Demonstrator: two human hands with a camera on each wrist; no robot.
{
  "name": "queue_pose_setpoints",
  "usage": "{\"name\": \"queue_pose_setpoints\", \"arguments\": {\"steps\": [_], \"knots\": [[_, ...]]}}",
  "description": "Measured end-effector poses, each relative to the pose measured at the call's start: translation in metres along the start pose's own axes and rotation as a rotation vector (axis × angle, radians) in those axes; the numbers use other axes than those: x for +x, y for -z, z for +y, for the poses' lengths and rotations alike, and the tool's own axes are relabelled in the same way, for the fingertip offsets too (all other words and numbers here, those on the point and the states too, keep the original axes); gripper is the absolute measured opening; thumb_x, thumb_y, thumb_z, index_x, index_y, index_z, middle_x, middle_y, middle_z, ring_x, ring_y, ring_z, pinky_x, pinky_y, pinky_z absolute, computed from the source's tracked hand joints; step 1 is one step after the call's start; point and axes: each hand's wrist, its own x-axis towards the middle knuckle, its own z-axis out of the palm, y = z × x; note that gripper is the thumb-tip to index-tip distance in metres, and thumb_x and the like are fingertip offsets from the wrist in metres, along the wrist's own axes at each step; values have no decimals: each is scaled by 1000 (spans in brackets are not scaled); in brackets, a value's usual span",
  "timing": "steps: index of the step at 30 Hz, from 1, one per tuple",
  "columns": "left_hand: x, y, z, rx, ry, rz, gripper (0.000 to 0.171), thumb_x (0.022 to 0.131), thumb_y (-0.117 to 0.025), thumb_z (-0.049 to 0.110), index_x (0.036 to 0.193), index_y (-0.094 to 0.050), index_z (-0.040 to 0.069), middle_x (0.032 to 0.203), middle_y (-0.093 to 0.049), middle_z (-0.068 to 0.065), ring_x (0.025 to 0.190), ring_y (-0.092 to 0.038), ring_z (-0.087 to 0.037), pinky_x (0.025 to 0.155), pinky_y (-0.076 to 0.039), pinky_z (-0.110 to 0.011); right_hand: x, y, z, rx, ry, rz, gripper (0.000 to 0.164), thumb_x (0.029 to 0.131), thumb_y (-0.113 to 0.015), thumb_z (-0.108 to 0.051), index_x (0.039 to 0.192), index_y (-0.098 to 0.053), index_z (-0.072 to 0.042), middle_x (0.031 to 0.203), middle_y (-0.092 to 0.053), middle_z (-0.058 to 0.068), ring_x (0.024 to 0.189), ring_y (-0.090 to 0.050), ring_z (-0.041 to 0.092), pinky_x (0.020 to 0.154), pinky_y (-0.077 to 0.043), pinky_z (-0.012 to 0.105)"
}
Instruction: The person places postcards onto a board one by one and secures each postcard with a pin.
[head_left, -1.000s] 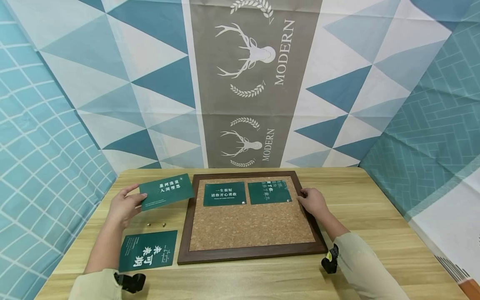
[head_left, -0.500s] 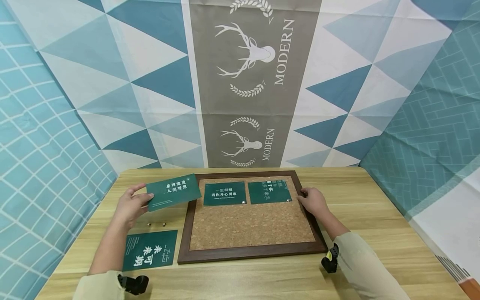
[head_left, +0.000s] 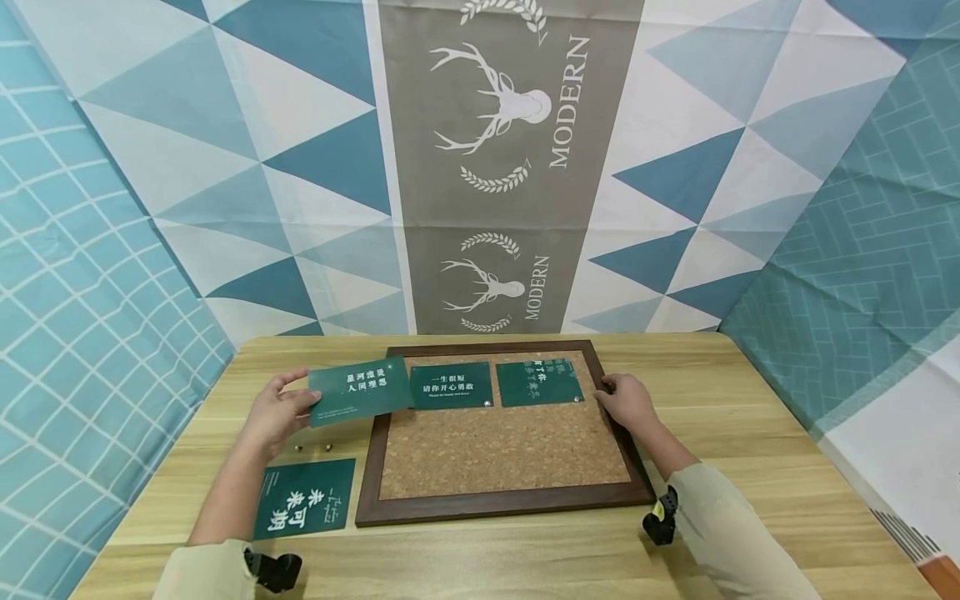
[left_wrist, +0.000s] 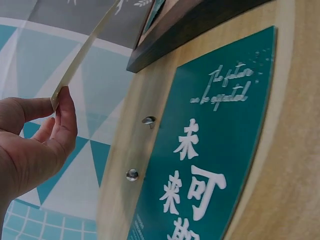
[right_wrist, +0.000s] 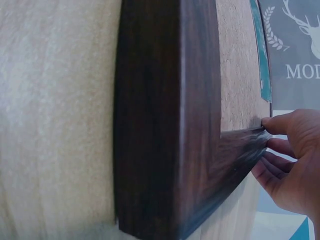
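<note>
Head view: pinched at its left end by the left hand [head_left: 283,410], held up and slightly tilted, the green card [head_left: 362,390], right end over the corkboard [head_left: 502,454]'s upper left corner and overlapping the edge of the first pinned card [head_left: 453,386]. Touching there or just above? Cannot tell. Below, a broad stretch of cork, bounded by the dark frame [head_left: 510,503]. Over on the far side, right hand [head_left: 628,404] gripping the frame's right edge, just beyond the second pinned card [head_left: 538,383]. On the held piece, two lines of white characters, fine print underneath. Underneath it all, pale wood-grain table [head_left: 465,567], with two loose pins [head_left: 328,447] and a flat card [head_left: 306,500] left of the board; behind, a blue-and-white triangle backdrop [head_left: 480,183] with deer heads.

Left wrist view: almost edge-on, the held card, a thin pale strip slanting up from thumb and fingertips. Near the frame's corner, two shiny pins, then big white lettering on the flat card.

Right wrist view: huge dark mitred corner; further along, thumb on the inner side, fingers at the outer rim. Beyond, a green sliver and grey backdrop.
</note>
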Motion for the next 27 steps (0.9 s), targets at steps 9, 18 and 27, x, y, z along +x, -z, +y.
{"name": "queue_pose_setpoints", "arguments": {"steps": [9,18,27], "knots": [[1,-7,-4,-7,-9,-34,64,96,-51,17,148,-15,4,104,-53,2,77,-60,-1,71,-53,-23,-2,2,-2,11,-7,-7,41,92,-58,-14,125,-53,11,121,-57,30,97,-61,38,75,-53,44],[1,-18,-6,-5,9,-51,63,96,-52,16,148,-18,6,107,-55,-3,76,-60,-2,68,-53,-24,-2,2,-3,4,-2,-12,41,92,-57,-14,125,-53,11,122,-56,30,106,-57,42,82,-51,48],[-2,-26,-5,-4,-6,-68,60,96,-52,13,146,-19,5,100,-56,1,76,-59,-4,68,-52,-24,-1,3,-2,-6,5,-13,41,92,-57,-14,124,-53,11,122,-56,30,107,-56,42,83,-51,49]]}}
